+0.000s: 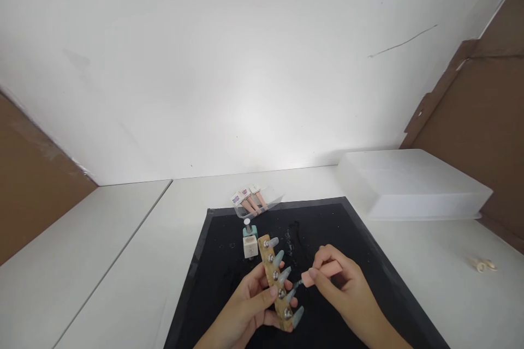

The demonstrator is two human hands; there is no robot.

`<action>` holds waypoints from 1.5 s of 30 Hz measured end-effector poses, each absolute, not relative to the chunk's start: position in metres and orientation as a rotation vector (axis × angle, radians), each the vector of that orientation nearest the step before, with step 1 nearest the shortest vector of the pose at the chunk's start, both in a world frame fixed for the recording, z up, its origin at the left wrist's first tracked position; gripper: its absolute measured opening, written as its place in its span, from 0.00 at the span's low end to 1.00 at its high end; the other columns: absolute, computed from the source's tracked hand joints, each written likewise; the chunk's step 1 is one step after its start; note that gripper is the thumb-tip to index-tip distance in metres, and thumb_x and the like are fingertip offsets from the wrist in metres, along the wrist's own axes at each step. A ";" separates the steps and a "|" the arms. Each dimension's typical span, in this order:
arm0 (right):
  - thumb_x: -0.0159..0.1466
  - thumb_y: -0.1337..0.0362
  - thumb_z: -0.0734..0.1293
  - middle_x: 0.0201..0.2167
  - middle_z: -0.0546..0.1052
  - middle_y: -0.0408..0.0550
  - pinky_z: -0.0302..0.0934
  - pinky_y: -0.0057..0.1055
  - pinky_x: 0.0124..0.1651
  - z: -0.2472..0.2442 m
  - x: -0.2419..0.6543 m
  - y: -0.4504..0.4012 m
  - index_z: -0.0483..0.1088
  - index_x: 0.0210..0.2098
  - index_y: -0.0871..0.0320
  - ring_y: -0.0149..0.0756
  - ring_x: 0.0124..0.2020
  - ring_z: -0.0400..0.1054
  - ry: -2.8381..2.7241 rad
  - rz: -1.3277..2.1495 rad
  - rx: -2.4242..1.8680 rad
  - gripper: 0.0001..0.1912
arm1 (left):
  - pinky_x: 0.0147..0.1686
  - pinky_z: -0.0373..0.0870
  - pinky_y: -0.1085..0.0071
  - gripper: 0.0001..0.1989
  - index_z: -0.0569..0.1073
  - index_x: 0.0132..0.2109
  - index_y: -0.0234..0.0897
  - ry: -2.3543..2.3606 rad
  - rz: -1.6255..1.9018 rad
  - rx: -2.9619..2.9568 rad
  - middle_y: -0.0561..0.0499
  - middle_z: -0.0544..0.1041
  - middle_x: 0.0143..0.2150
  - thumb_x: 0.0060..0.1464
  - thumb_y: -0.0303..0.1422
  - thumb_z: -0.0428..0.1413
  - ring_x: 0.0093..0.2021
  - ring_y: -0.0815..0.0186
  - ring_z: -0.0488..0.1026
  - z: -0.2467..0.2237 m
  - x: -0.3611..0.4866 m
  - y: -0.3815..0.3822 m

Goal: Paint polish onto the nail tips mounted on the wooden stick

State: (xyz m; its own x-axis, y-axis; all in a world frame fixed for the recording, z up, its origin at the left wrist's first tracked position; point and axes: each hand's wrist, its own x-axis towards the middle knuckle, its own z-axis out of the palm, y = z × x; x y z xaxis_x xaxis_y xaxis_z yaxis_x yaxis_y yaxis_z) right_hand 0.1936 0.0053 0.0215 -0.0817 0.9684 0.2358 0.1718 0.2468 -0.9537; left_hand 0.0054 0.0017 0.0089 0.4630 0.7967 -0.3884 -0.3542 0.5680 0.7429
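Left hand (256, 302): closed around a wooden strip (270, 268), thumb on its face. Right hand (341, 283): pinching a pink handle (333, 268). The strip slants over the black mat (323, 223), carrying five pale blue-grey nail tips (298, 317) on metal studs (287, 313). The brush (297, 284) sits at the second tip from the near end; contact cannot be confirmed.

Risks, in this inspector's judgement: a twist of the left wrist could send the brush across a neighbouring tip; the left fingers behind the tips could be smeared; heavy brush pressure could work a tip loose from its stud; an overloaded brush could drip onto the mat. The white cube (250, 247), just beyond the left hand, could be knocked by the strip's far end.

Surface and room: a white counter (123, 262) extends on both sides of the hands, with a seam well to their left. A white box (429, 196) stands beyond the right hand. A scuffed white wall (245, 65) rises ahead, brown panels (483, 103) flanking it
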 end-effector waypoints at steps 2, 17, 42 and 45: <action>0.58 0.66 0.64 0.18 0.72 0.41 0.55 0.24 0.21 0.021 0.193 0.005 0.63 0.22 0.55 0.31 0.18 0.61 -1.454 0.984 -1.103 0.09 | 0.34 0.71 0.61 0.20 0.68 0.48 0.37 0.790 0.774 0.642 0.47 0.71 0.38 0.47 0.34 0.60 0.40 0.57 0.73 0.008 0.004 0.001; 0.58 0.66 0.64 0.18 0.63 0.38 0.53 0.26 0.26 0.025 0.195 0.001 0.62 0.23 0.56 0.31 0.21 0.56 -1.561 1.038 -0.962 0.09 | 0.33 0.72 0.61 0.20 0.70 0.47 0.38 0.789 0.805 0.673 0.49 0.71 0.37 0.44 0.35 0.62 0.32 0.64 0.72 0.005 0.006 0.004; 0.59 0.68 0.62 0.18 0.67 0.40 0.57 0.26 0.24 0.018 0.194 0.004 0.61 0.23 0.56 0.32 0.20 0.60 -1.512 0.889 -1.091 0.08 | 0.36 0.70 0.58 0.18 0.69 0.47 0.38 0.776 0.796 0.650 0.47 0.71 0.39 0.48 0.33 0.59 0.41 0.57 0.72 0.004 0.002 0.002; 0.59 0.66 0.63 0.19 0.68 0.41 0.57 0.27 0.25 0.020 0.193 0.004 0.62 0.23 0.56 0.32 0.21 0.60 -1.468 0.877 -1.075 0.08 | 0.36 0.70 0.59 0.19 0.69 0.48 0.38 0.767 0.794 0.656 0.47 0.71 0.39 0.47 0.34 0.60 0.41 0.57 0.72 0.004 0.001 0.001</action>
State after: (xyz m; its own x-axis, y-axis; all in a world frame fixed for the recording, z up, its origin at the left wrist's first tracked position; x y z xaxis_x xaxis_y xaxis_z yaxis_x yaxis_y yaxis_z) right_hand 0.1931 0.0038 0.0204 -0.0277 0.9459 0.3234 0.1632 0.3234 -0.9321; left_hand 0.0012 0.0015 0.0037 0.4697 0.8121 -0.3462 -0.3747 0.5385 0.7547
